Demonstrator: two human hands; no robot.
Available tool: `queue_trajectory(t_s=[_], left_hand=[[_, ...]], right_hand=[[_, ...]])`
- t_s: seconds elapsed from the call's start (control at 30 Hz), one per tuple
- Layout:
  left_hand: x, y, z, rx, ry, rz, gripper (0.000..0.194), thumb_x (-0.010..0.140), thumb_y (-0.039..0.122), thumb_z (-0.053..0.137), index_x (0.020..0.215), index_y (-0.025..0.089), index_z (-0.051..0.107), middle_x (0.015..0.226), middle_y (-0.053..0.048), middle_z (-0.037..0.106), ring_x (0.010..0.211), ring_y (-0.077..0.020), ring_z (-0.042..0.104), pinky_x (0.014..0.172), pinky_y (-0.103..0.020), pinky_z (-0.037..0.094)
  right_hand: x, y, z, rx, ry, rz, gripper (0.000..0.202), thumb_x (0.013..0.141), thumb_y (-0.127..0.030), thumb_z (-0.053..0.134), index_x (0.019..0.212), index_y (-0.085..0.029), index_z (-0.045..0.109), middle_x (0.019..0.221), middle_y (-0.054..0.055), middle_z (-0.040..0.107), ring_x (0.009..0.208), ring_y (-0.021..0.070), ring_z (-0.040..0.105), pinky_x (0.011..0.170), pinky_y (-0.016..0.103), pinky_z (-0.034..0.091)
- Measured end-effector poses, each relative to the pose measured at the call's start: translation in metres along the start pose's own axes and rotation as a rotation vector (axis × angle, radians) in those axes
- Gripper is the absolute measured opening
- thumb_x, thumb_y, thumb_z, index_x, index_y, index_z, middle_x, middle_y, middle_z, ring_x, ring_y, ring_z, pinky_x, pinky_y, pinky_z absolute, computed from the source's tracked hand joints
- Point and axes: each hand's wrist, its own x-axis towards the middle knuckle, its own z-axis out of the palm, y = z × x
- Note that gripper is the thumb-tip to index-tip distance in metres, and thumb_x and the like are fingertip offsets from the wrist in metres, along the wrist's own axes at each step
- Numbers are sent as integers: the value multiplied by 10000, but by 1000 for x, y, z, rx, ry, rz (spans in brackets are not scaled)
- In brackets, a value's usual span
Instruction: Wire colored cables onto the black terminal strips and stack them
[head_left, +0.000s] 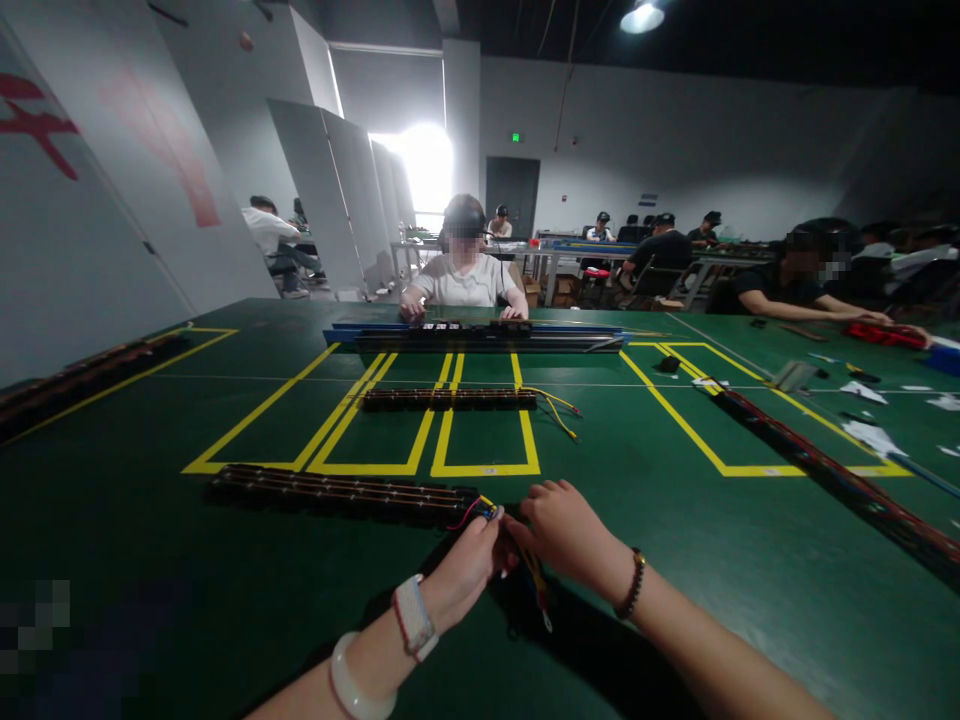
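Just in front of me lies a long black strip (337, 492), with thin brownish lines running along its top. At its right end, my left hand (471, 560) has its fingers pinched on the wires, with a thin pink wire and a bit of yellow beside them. My right hand (570, 530) comes in from the right, its fingers curled closed around the same wire bundle. Below the hands hang yellow wires (534, 575) with a metal ring terminal at the tip. The fingertips partly hide where the wires join.
A shorter black strip (450, 400) with yellow leads lies farther off, among yellow tape lines (480, 470) on the green table. Beyond it are blue and black rails (480, 338), where a person sits. To the right lies a long wired strip (810, 455); another strip (90, 380) is left.
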Motion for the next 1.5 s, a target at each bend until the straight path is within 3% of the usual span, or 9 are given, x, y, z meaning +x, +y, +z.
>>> queue_trajectory(t_s=[0.1,0.2,0.37,0.5,0.67,0.9,1.1,1.27,1.5], left_hand=[[-5,5,4,18,2,-22,250,853,405,555,810,171,479,660,37,539,578,-84,496,581,-223,356],[-6,9,4,51,-15,-62,241,866,397,534,809,173,465,666,34,542,562,-78,491,564,-218,344],[-5,12,2,119,-73,-60,220,922,353,417,841,155,466,624,26,533,445,-47,375,465,-211,220],[-8,17,1,126,-154,-71,242,938,319,372,1022,127,492,668,12,543,438,-43,357,460,-217,201],[-13,25,1,143,-171,-117,313,943,350,353,1092,114,495,691,-18,573,460,-49,392,477,-213,236],[-10,26,-2,160,-240,-172,433,927,465,333,1194,133,406,704,-65,640,448,-76,452,460,-218,243],[-4,17,-6,124,-213,-154,382,886,520,403,1009,159,420,659,-28,627,414,-72,447,450,-218,216],[0,11,-5,85,-232,-121,328,887,509,393,906,182,409,619,0,604,385,-71,440,432,-220,196],[0,15,-6,15,-294,-164,323,900,389,270,845,152,482,575,-15,560,412,-93,454,441,-229,242]], right_hand=[[0,4,-1,1,-138,11,402,919,-383,431,750,-139,702,739,119,683,690,201,644,627,275,411],[1,8,1,18,-177,5,397,926,-369,417,766,-158,713,738,119,698,645,195,653,561,248,395],[10,22,11,-33,-41,135,393,904,-439,467,753,-163,703,756,119,699,708,210,651,637,267,403],[21,38,28,10,99,150,326,902,-411,496,765,-177,676,794,85,688,782,186,619,701,267,371],[27,51,45,91,161,-40,336,953,-363,416,803,-175,651,793,47,641,776,145,564,736,266,330],[24,52,57,63,331,-156,258,944,-280,448,1140,-226,606,896,59,608,834,162,517,763,288,351],[7,48,57,35,471,-411,242,938,-215,436,1126,-195,587,939,62,628,865,157,533,896,338,377],[-4,42,52,-66,477,-672,295,941,-196,427,1217,-188,532,1081,65,635,953,153,548,939,337,381],[-2,46,52,-41,450,-695,324,948,-202,418,1261,-218,500,1117,52,638,989,145,552,929,329,398]])
